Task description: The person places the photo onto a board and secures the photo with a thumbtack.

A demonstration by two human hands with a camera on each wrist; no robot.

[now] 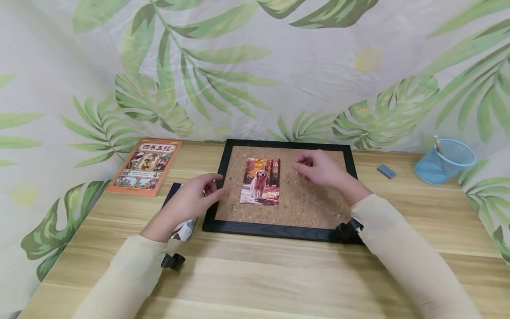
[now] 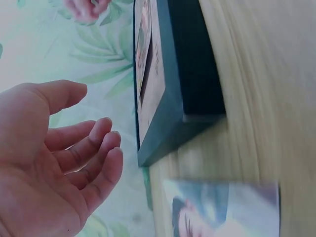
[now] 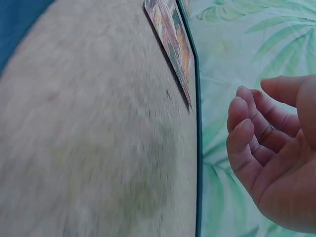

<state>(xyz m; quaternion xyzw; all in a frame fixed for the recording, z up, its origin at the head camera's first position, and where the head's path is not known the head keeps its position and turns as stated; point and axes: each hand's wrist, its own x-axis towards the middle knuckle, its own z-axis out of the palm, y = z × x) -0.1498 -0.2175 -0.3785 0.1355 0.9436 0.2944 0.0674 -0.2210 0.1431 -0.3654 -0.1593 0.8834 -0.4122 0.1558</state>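
A photo print of a golden dog [image 1: 260,181] lies on the left half of a black-framed corkboard [image 1: 311,210]. Over the board's right half hovers my right hand [image 1: 318,170], fingers loosely bent, nothing visible in its grasp; the right wrist view shows its thumb apart from the fingertips. My left hand [image 1: 195,195] is by the board's left edge, palm empty and fingers relaxed in the left wrist view. Beneath the left forearm lies a glossy picture card or booklet [image 1: 185,230], largely covered by that hand.
An orange comic-style book [image 1: 145,167] rests at the back left. To the board's right are a small blue eraser-like block [image 1: 386,171] and a blue mesh pen cup [image 1: 432,166] holding a white stick. A leaf-patterned cloth [image 1: 239,79] hangs behind the wooden table [image 1: 255,274].
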